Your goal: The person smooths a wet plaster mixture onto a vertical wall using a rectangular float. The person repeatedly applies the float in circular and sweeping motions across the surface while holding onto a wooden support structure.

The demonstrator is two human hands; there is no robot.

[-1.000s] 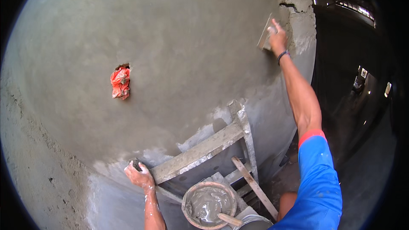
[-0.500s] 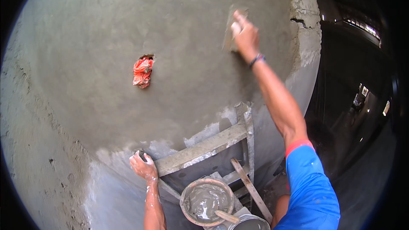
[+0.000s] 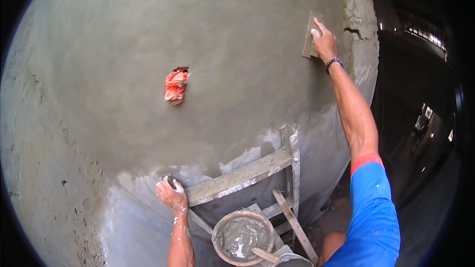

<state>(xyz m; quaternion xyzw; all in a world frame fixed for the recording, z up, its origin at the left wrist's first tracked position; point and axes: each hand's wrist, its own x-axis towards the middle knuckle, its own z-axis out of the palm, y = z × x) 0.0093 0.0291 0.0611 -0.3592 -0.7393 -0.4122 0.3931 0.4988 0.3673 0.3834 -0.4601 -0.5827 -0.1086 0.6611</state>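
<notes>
On the far right part of a wet grey plastered wall (image 3: 237, 69), my right hand (image 3: 325, 44) is closed round a flat rectangular plastering trowel (image 3: 308, 37). The trowel's face lies against the plaster. Lower left, my left hand (image 3: 171, 197) is wrapped round the top of a plaster-caked wooden ladder's (image 3: 242, 177) left post, whose grey end shows above the fingers. A crumpled orange plastic bag (image 3: 176, 87) fills a hole in the wall between my hands.
Below the ladder's top rung stands a round tub (image 3: 216, 232) of wet grey mortar with a wooden handle (image 3: 265, 255) leaning in it. A second bucket (image 3: 296, 261) is partly visible beside it. Rough broken masonry (image 3: 361, 20) edges the wall at right, with a dark space beyond.
My right hand has moved right across the wall with the trowel, toward the masonry edge. The left hand keeps its grip on the ladder post. The view has shifted slightly.
</notes>
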